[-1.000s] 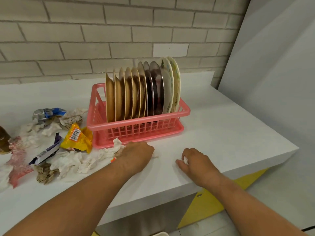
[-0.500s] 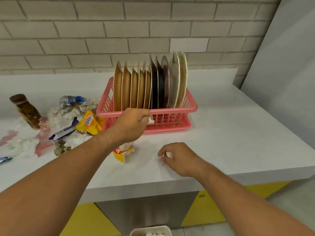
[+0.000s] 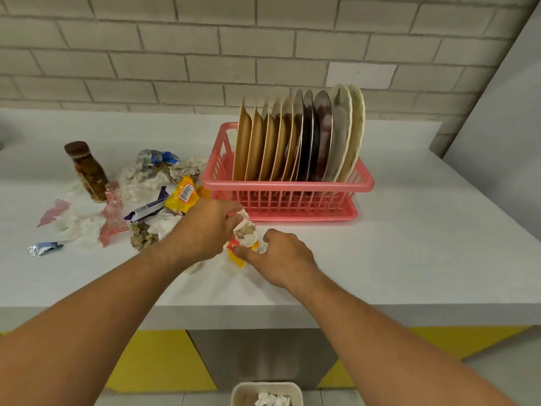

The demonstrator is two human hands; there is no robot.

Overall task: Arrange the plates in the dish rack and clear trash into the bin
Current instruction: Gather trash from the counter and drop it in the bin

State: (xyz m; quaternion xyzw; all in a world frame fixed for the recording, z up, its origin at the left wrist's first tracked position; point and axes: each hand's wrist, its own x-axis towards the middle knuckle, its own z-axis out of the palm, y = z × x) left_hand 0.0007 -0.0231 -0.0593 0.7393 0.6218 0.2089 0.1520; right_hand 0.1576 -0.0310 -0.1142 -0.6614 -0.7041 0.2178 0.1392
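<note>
Against a brick wall (image 3: 175,54), white counter (image 3: 409,244) bears dish rack (image 3: 287,197), scattered trash (image 3: 181,196).

rack: pink slatted plastic dish rack (image 3: 288,186) | plates: tan-gold round plates (image 3: 243,142), glossy dark brown round plates (image 3: 307,136), cream round plates with faint grey-green print (image 3: 355,127) | trash: yellow crumpled wrapper with white barcode patch (image 3: 183,194); purple-and-white flat wrapper (image 3: 146,208); silver-blue foil ball (image 3: 155,156); white crumpled tissue wad (image 3: 245,232), brown-stained, red and yellow showing | brown glass bottle (image 3: 87,168), brown cap | cream plastic bin (image 3: 238,391)
</note>
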